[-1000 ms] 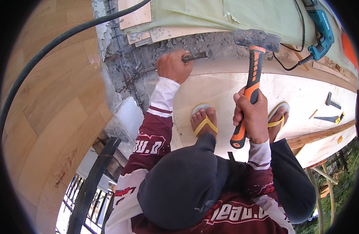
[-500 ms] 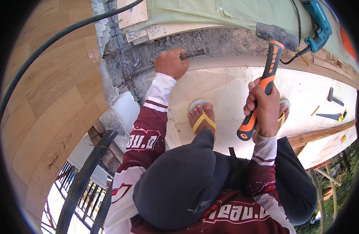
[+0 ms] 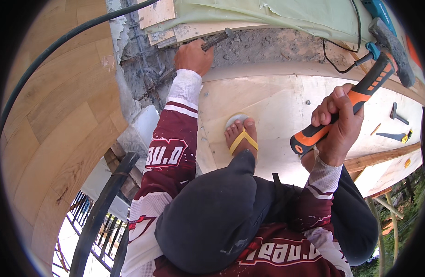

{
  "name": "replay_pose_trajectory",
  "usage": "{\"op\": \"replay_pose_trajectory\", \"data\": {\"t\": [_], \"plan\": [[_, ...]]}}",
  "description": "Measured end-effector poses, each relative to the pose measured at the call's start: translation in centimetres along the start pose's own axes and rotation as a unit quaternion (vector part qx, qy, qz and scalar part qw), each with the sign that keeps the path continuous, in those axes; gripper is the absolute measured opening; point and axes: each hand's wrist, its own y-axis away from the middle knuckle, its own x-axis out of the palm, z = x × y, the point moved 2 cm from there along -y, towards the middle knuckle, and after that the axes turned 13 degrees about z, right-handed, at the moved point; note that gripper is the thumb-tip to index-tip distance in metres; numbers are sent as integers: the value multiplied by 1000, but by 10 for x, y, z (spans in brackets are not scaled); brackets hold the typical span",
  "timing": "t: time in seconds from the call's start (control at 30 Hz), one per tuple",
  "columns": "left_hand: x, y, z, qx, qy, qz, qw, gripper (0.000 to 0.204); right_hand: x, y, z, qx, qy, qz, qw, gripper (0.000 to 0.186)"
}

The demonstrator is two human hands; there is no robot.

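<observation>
Item one: plank floor (image 3: 65, 97), brown, filling the left side. Item two: pale board (image 3: 268, 106), curving across the middle. Item three: concrete strip (image 3: 286, 48), grey, along the board's far edge; bars (image 3: 145, 69) lie exposed at its left end. We judge the breaking-out partly done: rubble (image 3: 228, 55) lies loose, while ragged material stays lodged around the bars. Item four: hammer (image 3: 368, 87), orange and black handle, before the board's right part; long axis diagonal, head upper right, butt lower left. We find the right grip (image 3: 341, 122) wrapped around its handle. Item five: chisel (image 3: 216, 39), dark, over the strip's left part, clenched in the left grip (image 3: 194, 57); long axis slanting, exposed end upper right. Its working tip we cannot make out.
</observation>
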Motion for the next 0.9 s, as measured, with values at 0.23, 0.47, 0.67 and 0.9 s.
{"op": "replay_pose_trajectory", "data": {"t": [0.23, 0.47, 0.67, 0.9], "plan": [[8, 5, 0, 13, 2, 31, 999, 29, 57, 7, -63, 157, 215, 214, 940, 12], [18, 17, 9, 96, 33, -47, 994, 19, 16, 28, -42, 136, 46, 177, 974, 14], [9, 17, 17, 116, 43, -93, 988, 17, 23, -7, 36, -114, -57, -89, 988, 16], [7, 19, 19, 118, 71, -70, 988, 17, 24, 27, -94, 272, 76, 198, 939, 13]]}}
